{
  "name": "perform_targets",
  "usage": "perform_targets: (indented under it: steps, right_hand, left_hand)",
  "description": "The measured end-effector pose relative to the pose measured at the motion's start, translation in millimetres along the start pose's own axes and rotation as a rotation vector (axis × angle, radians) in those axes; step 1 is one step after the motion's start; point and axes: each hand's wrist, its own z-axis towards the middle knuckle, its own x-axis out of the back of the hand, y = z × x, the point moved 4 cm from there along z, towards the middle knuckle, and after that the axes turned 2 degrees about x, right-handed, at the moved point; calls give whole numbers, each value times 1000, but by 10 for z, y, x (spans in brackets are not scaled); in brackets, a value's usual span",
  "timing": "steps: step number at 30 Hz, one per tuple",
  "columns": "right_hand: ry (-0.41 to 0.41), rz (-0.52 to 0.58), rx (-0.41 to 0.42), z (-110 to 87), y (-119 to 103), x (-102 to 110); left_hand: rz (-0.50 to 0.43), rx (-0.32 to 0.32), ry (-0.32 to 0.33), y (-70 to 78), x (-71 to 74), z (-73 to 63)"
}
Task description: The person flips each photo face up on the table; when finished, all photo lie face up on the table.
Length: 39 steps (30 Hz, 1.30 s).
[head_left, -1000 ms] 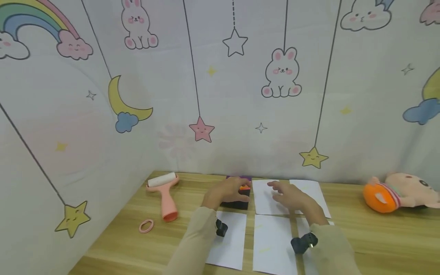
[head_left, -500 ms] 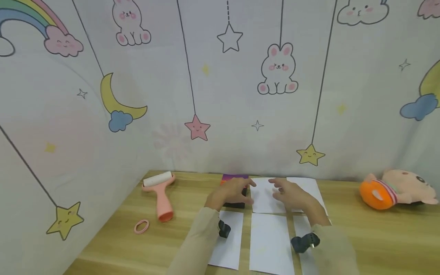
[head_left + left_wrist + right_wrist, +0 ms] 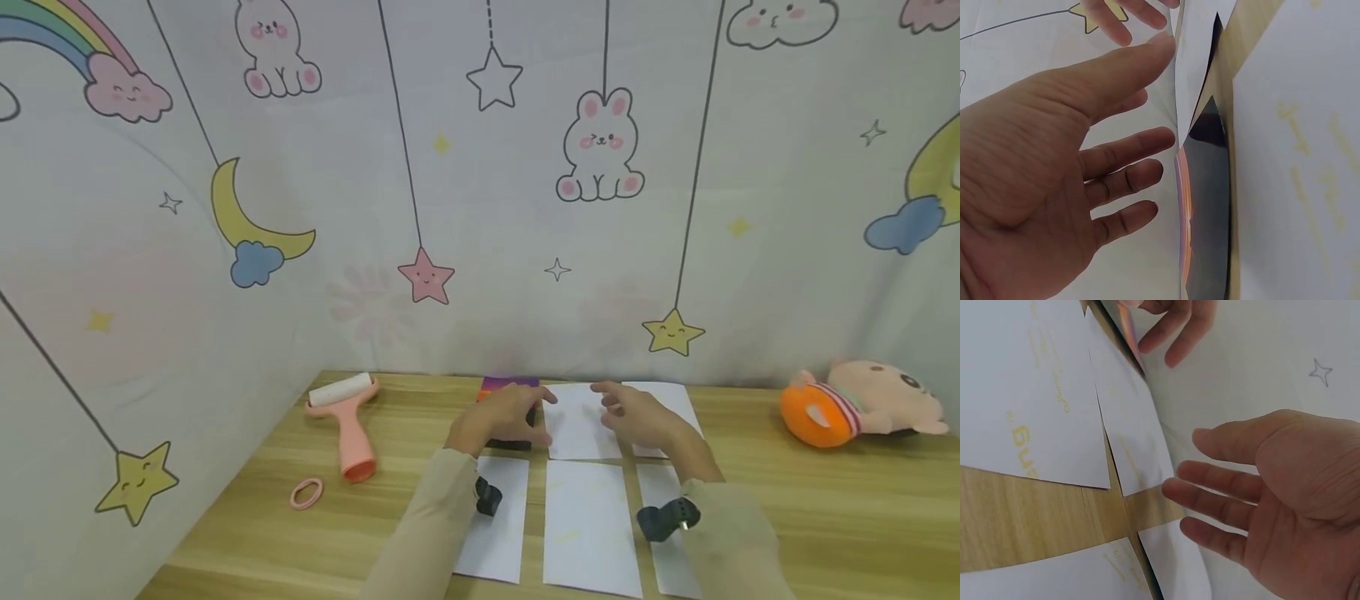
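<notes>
Both hands hover over flat cards on the wooden table, holding nothing. My left hand (image 3: 506, 417) has its fingers spread and partly covers a dark picture card (image 3: 512, 384) with a purple and orange band. To its right lies a white card (image 3: 581, 429), between the two hands. My right hand (image 3: 648, 423), fingers relaxed and a little bent, is over that card's right side and the back-right white card (image 3: 671, 397). The left wrist view shows the dark card (image 3: 1207, 212) below the left fingers. Yellow writing marks the white card (image 3: 1054, 406) in the right wrist view.
Nearer the front lie a left white card (image 3: 501, 533), a middle one (image 3: 591, 529) and a right one partly under the right arm (image 3: 671, 554). A pink-handled roller (image 3: 351, 425) and pink ring (image 3: 307, 493) lie left; a plush toy (image 3: 862, 408) lies right.
The head view has shifted slightly. My left hand has moved a little right, off part of the dark card towards the white one. The right hand has hardly moved, and the cards stay in place.
</notes>
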Motion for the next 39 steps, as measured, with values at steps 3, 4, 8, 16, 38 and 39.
perform_targets:
  steps: [3, 4, 8, 16, 38, 39]
  right_hand:
    - [-4, -5, -13, -23, 0, 28]
    - [-2, -13, -10, -27, -3, 42]
    - [-12, -17, -32, -32, -7, 82]
    - [-31, -20, -70, -51, 33, 81]
    - [-54, -1, -28, -69, 58, 27]
    - [-53, 1, -29, -69, 59, 26]
  left_hand:
    - [-3, 8, -1, 8, 9, -1]
    - [-3, 11, -2, 11, 15, -1]
    - [9, 19, -5, 25, 33, -6]
    - [10, 12, -19, 32, 7, -15]
    - [92, 33, -56, 60, -97, -26]
    - [94, 35, -56, 60, -99, -26]
